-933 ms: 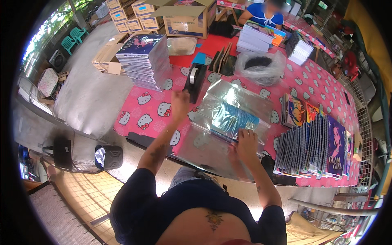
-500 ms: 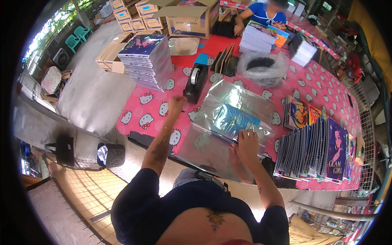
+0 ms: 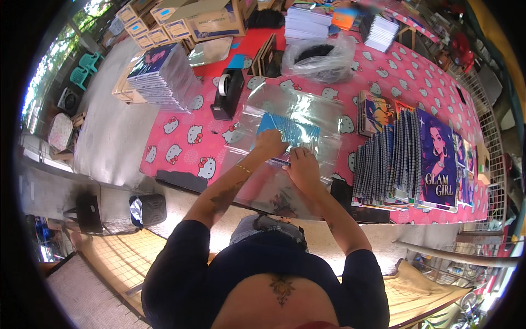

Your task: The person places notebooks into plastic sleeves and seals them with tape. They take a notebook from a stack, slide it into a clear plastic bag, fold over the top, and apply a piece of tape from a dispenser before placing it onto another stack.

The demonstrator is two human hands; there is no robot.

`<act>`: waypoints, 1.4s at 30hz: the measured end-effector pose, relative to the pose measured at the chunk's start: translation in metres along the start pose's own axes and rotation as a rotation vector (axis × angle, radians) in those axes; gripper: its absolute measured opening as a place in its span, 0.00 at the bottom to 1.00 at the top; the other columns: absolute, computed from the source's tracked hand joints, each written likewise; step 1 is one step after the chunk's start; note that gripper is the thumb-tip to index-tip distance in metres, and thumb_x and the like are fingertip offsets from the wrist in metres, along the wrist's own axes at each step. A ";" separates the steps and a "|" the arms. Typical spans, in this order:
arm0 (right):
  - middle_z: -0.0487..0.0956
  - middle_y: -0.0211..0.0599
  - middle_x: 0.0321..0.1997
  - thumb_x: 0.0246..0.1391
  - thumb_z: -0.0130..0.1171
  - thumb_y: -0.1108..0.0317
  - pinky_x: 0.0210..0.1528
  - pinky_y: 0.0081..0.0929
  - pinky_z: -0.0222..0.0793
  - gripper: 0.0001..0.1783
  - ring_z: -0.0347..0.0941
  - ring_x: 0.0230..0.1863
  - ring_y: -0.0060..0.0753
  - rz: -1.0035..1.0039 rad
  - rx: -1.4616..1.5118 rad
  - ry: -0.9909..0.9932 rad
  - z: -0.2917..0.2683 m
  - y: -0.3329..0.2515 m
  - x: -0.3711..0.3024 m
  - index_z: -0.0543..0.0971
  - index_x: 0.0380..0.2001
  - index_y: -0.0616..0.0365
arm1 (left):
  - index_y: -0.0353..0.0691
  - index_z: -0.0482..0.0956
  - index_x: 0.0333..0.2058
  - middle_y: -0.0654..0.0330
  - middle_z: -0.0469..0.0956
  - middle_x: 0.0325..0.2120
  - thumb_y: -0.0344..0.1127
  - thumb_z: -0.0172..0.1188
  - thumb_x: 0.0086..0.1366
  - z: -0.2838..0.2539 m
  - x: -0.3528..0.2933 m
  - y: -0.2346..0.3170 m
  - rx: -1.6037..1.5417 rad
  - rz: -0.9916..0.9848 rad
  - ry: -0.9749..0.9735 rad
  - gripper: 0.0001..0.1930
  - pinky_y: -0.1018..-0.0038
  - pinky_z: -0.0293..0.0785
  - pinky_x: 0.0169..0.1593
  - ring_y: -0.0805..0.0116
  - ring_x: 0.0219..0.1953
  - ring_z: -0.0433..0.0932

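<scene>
A blue spiral notebook (image 3: 304, 130) lies under clear plastic film (image 3: 323, 112) in front of me. My left hand (image 3: 271, 143) is closed over the notebook's left part, fingertips down on the film; whatever it pinches is hidden. At the notebook's near edge, my right hand (image 3: 304, 167) grips that edge through the film, thumb toward the underside. Beyond my left hand stands a black tape dispenser (image 3: 227, 96) with a roll of clear tape. More clear film (image 3: 274, 194) spreads to the table's near edge.
Spiral notebooks (image 3: 386, 159) stand in a tight row at right, with more books (image 3: 375, 112) behind. A tall notebook stack (image 3: 161, 82) stands at left. A plastic bag holding black coils (image 3: 320, 60) and cardboard boxes (image 3: 213, 22) are farther back. The table has a pink patterned cover (image 3: 181, 134).
My left hand has moved from beside the tape dispenser onto the wrapped notebook. My right hand stays at its near edge. The view has shifted, so the person across the table is mostly out of sight.
</scene>
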State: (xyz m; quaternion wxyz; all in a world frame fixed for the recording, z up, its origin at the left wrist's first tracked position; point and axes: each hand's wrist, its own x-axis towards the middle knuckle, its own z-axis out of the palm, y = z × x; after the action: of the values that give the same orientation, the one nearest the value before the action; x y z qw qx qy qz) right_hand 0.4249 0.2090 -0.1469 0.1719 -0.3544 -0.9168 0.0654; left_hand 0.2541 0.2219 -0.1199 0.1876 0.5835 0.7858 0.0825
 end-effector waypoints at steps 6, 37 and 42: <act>0.74 0.40 0.47 0.50 0.61 0.44 0.51 0.48 0.65 0.31 0.70 0.52 0.46 0.029 0.054 0.054 -0.019 -0.001 0.008 0.78 0.50 0.56 | 0.39 0.81 0.39 0.47 0.82 0.35 0.59 0.61 0.60 -0.002 -0.013 -0.013 0.143 0.049 -0.074 0.25 0.52 0.74 0.46 0.46 0.42 0.82; 0.80 0.30 0.45 0.51 0.65 0.55 0.62 0.45 0.55 0.19 0.74 0.49 0.35 -0.319 0.225 0.193 -0.186 -0.063 0.102 0.81 0.44 0.51 | 0.32 0.81 0.30 0.61 0.77 0.23 0.37 0.65 0.61 -0.080 0.068 -0.246 -1.203 -0.209 0.214 0.11 0.69 0.70 0.29 0.69 0.23 0.74; 0.81 0.34 0.49 0.52 0.65 0.54 0.59 0.41 0.56 0.23 0.74 0.51 0.37 -0.252 0.232 0.189 -0.173 -0.098 0.134 0.81 0.49 0.53 | 0.37 0.80 0.27 0.59 0.79 0.21 0.36 0.62 0.62 -0.019 0.037 -0.273 -1.600 -0.091 0.224 0.09 0.63 0.70 0.25 0.64 0.19 0.76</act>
State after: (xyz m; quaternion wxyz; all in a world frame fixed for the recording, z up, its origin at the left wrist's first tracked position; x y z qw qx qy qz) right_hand 0.3333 0.2267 0.0739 0.3037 -0.2192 -0.9200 0.1153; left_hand -0.0045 0.1757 -0.2051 0.4716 0.2280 0.5259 0.6702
